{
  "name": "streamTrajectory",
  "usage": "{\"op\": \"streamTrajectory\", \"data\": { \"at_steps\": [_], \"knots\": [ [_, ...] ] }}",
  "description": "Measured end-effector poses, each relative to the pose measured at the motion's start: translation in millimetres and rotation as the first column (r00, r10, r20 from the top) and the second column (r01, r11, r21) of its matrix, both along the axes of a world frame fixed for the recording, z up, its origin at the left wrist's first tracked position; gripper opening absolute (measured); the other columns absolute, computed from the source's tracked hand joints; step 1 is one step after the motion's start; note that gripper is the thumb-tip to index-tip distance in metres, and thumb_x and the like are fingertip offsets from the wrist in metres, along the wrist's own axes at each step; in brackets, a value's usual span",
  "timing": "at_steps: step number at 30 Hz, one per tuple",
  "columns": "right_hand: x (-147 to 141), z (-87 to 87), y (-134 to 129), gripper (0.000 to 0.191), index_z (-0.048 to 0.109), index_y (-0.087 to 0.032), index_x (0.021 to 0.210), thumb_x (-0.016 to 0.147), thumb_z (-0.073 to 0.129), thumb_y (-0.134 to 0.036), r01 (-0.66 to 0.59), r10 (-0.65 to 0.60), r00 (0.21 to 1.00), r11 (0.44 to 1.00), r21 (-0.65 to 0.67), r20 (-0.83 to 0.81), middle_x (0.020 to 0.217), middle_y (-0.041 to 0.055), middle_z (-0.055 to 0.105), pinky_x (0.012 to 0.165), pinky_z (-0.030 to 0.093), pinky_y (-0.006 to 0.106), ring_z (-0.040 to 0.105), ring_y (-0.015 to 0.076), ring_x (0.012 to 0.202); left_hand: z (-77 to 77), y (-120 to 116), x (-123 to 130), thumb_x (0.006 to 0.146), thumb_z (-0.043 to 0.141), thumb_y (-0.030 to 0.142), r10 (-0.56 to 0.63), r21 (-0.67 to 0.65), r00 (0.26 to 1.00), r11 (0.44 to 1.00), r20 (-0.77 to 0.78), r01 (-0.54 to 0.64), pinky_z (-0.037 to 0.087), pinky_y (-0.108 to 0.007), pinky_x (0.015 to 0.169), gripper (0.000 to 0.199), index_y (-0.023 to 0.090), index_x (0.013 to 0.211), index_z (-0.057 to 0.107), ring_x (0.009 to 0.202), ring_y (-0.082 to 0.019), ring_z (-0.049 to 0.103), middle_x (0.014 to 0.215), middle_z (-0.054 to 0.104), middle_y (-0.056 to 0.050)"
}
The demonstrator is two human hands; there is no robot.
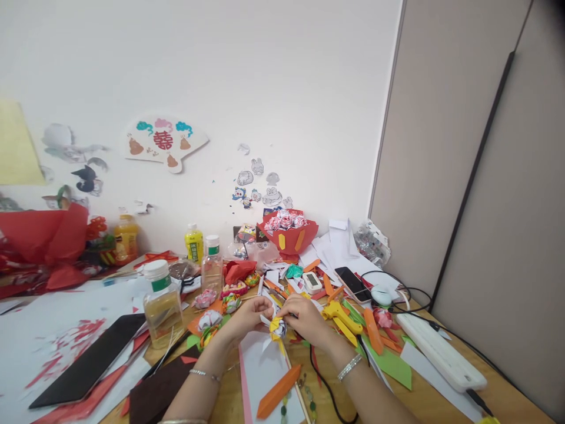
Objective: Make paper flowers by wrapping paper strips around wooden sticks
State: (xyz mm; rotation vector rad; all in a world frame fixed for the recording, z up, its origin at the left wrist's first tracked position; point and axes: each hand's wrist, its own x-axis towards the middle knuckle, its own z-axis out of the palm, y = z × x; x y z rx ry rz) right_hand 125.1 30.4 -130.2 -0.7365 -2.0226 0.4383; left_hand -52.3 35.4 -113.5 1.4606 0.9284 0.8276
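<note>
Between my two hands is a small yellow and white paper flower (278, 328), low over the middle of the table. My left hand (255, 313) pinches its upper left side, where a white paper petal sticks out. At its upper right, the fingers of my right hand (302, 317) are closed on the paper edge. Just below the flower lie a white sheet (265, 368) with a pink edge and a folded orange paper strip (279, 391). The fingertips partly cover the flower's top.
A yellow glue gun (342, 318) lies right of my hands. Clear bottles (162, 306), crumpled paper flowers (209, 320) and a black tablet (92, 359) are on the left. A red paper bouquet (289, 235) stands at the back. A phone (353, 284) and a power strip (441, 350) lie right, among cables.
</note>
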Motion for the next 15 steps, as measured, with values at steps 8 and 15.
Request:
{"op": "streamTrajectory", "data": {
  "at_steps": [8,15],
  "knots": [
    [3,7.4,-7,0.032,0.068,-0.025,0.091,0.073,0.052,-0.004,0.043,-0.036,0.997,0.993,-0.108,0.065,0.085,0.0017,0.062,0.073,0.043,0.027,0.055,0.0152,0.081,-2.1,3,-1,0.063,0.066,0.049,0.022,0.068,1.000,0.997,0.012,-0.023,0.047,-0.023,0.057,0.037,0.018,0.073,0.048,0.058,-0.009,0.053,0.064,0.051,0.006],
    [2,-3.5,-1,0.048,0.067,-0.024,0.093,0.064,0.044,0.005,0.060,-0.061,0.979,0.998,0.013,0.194,0.086,0.0019,0.065,0.077,0.042,0.028,0.053,0.0172,0.088,-9.7,9,5,0.064,0.063,0.044,0.084,0.167,0.995,0.983,-0.048,-0.075,0.050,-0.026,0.053,0.031,0.018,0.069,0.046,0.064,-0.013,0.054,0.066,0.048,0.005]
  ]
}}
